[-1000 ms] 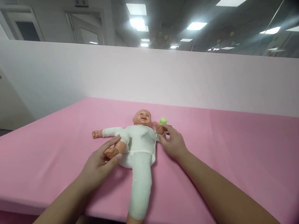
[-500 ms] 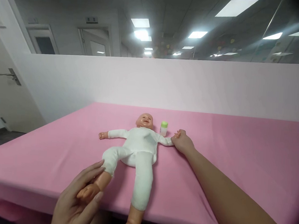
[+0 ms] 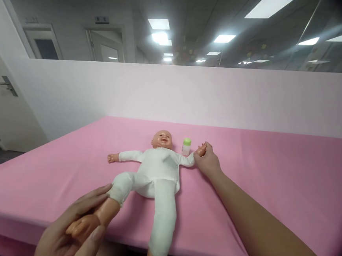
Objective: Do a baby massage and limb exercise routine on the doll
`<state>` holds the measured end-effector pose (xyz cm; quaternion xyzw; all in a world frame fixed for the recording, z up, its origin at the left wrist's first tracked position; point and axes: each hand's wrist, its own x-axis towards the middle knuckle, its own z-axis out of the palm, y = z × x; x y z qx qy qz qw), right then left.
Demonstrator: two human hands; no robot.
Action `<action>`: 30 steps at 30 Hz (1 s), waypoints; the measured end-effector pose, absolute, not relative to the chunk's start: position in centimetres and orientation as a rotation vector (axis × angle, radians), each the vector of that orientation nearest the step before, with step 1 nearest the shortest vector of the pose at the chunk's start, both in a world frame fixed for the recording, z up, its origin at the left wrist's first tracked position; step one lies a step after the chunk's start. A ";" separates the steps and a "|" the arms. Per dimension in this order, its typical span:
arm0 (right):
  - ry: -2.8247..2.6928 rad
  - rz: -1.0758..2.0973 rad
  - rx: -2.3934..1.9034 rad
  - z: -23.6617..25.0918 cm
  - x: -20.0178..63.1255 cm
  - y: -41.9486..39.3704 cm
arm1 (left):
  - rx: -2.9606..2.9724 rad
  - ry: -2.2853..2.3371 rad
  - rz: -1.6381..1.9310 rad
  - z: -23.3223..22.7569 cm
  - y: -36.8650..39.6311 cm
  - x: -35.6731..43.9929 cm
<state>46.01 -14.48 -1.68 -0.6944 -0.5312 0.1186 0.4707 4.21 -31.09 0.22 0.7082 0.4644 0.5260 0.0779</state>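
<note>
**a:** since the doll (image 3: 158,170) is flat on its back on the pink counter (image 3: 258,182), where would you actually take hold of it? the left hand (image 3: 70,232) has its fingers (image 3: 94,195) wrapped around the bare foot and shin, right at the near counter edge. the right hand (image 3: 206,162) has its fingers closed on the doll's far hand, arm stretched out sideways.

**b:** those look like the right spots to me. the bare parts look like hard moulded plastic, so they'd give a firm, slightly slick grip. everything in the white suit looks stuffed and floppy, and i'd guess the limbs bend anywhere and carry no weight.

**a:** so light overall?

**b:** probably, with the head being the heaviest bit. lift it by one wrist and i'd expect the rest to dangle. a hand under the torso, between the two sets of fingers, would hold it steadier.

**a:** anything near the fingers to watch?

**b:** a small bottle with a green cap (image 3: 186,146), standing upright just beside the right fingertips, between them and the head. looks light and easy to tip.
</note>
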 end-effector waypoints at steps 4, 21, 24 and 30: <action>-1.376 0.174 -1.474 -0.8 43.8 -15.8 | 2.120 1.337 1.489 0.3 -29.1 5.5; -2.167 -0.073 -1.096 -0.9 39.6 -16.3 | 1.950 1.259 1.089 0.0 -20.1 8.4; -2.119 -0.019 -1.142 -0.7 39.6 -16.2 | 1.960 1.270 1.070 -0.4 -19.8 8.1; -1.849 0.149 -1.336 -0.4 40.8 -16.3 | 1.960 1.257 1.103 0.2 -20.5 8.5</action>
